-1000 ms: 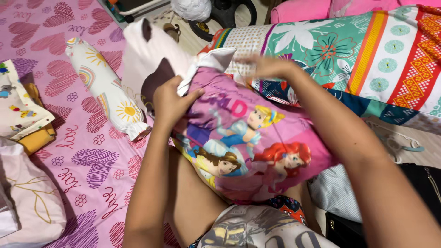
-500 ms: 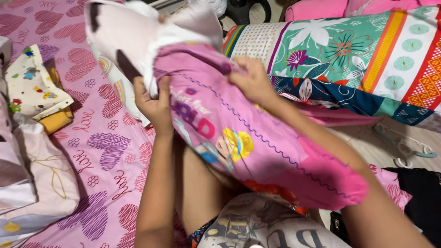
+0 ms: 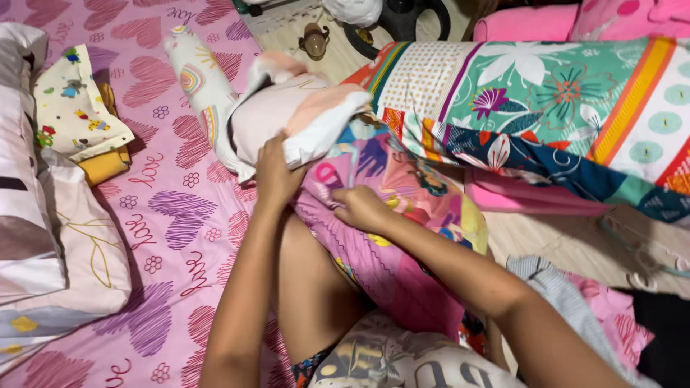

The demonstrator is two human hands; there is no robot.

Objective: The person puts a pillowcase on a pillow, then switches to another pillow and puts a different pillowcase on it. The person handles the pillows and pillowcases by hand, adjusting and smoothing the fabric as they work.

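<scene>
Gripping the pale pillow [image 3: 287,118] at its lower edge, the left hand [image 3: 277,172] has its fingers curled shut on the white fabric; the right hand [image 3: 363,208] is clenched on the pink cartoon-print pillowcase [image 3: 402,237], bunched below the pillow and draped over the person's lap. Pillow sits half out of the case mouth, tilted away from the body. Close behind it, a small rainbow-print bolster [image 3: 198,79]. To the right, a large floral patchwork quilt [image 3: 546,108] crowds the pillow's far edge, touching it. Left side: folded print cloth on a yellow item [image 3: 79,118], and pale pillows [image 3: 50,237] stacked at the frame's edge. All rests on a bed with a pink heart-print sheet [image 3: 172,215]. Bare floor and dark objects show beyond.
</scene>
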